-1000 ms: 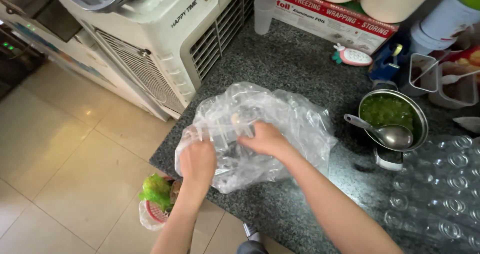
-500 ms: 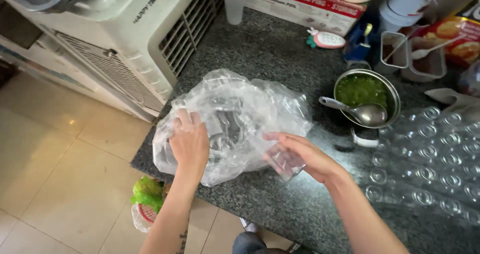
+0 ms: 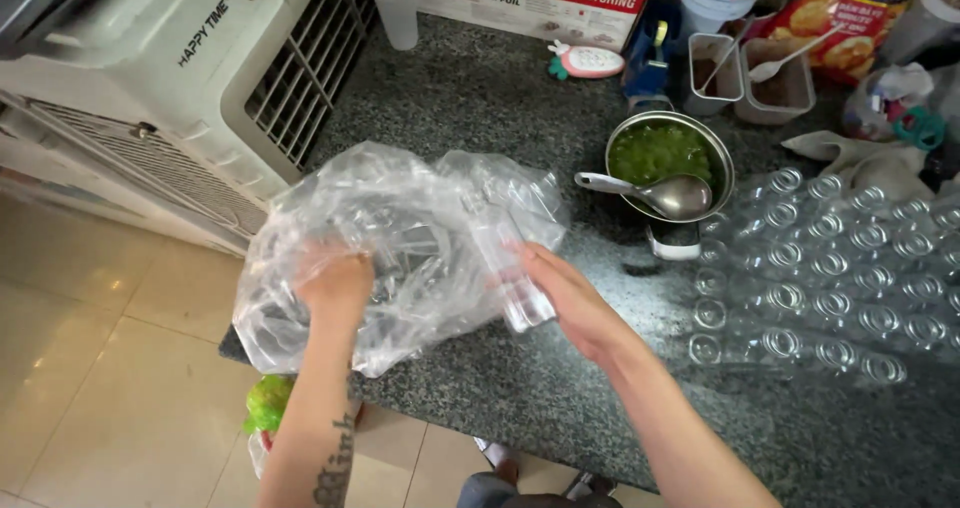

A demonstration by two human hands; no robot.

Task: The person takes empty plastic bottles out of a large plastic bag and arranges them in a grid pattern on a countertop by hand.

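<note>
Compared with a moment ago, a small clear bottle [image 3: 512, 273] is now drawn out of the crumpled plastic bag [image 3: 400, 243] at frame centre, gripped by the right hand [image 3: 570, 303], while the left hand [image 3: 335, 283] is closed on the bag.

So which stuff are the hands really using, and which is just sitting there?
In use:
- left hand on the clear plastic bag
- right hand holding a small clear bottle

Just lying about:
- pot of green stuff with a ladle
- rows of clear bottles
- foil box
- white cooler
</note>
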